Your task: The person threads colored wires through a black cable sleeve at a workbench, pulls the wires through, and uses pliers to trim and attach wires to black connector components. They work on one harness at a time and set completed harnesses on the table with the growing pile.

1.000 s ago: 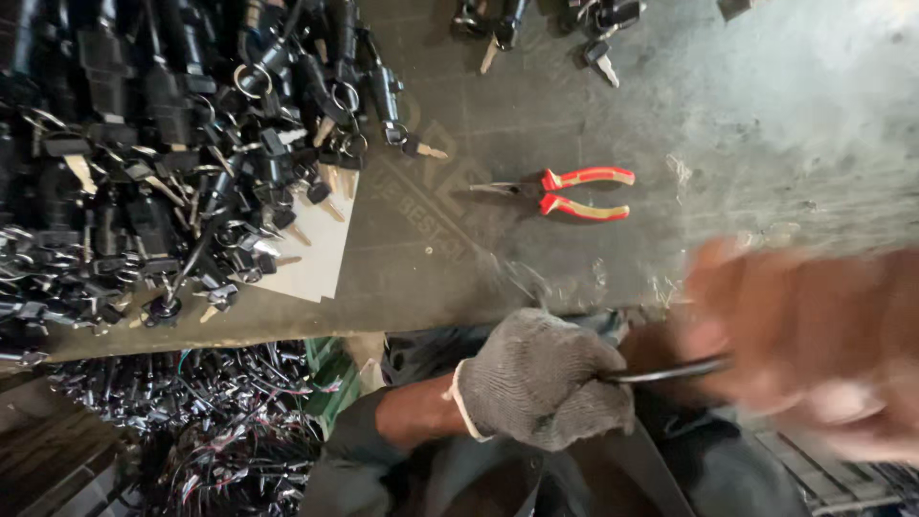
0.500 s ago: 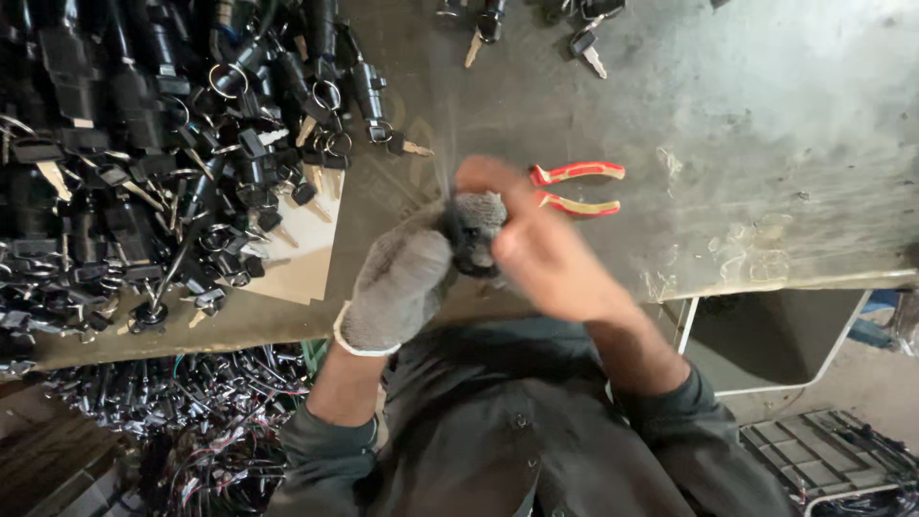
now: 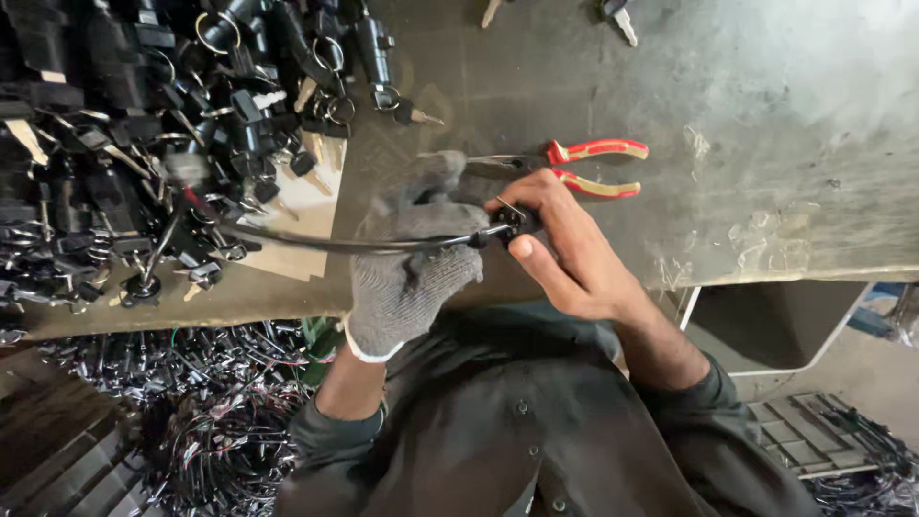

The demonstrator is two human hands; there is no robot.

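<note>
Black cable [image 3: 316,242], thin and sheathed, runs from the heap of key switches [image 3: 144,144] at the desk's left side over to both hands near the front edge, middle. Left hand [image 3: 416,258] in a grey knit glove, grip closed around the cable's near end; bare right hand [image 3: 565,244] pinches the small black connector [image 3: 503,228] at the tip between thumb and fingers, grip narrow. Cable looks light and limp, bends in a shallow curve, so it likely sags if held at one point only; sheath probably smooth, the glove helps there. Connector seems rigid, small, the better place to hold for control; thin wire ring on it looks easy to bend. Red-handled pliers [image 3: 593,165] lie on the grey desk [image 3: 766,144] just behind the hands, untouched. Loose keys near the far edge.
</note>
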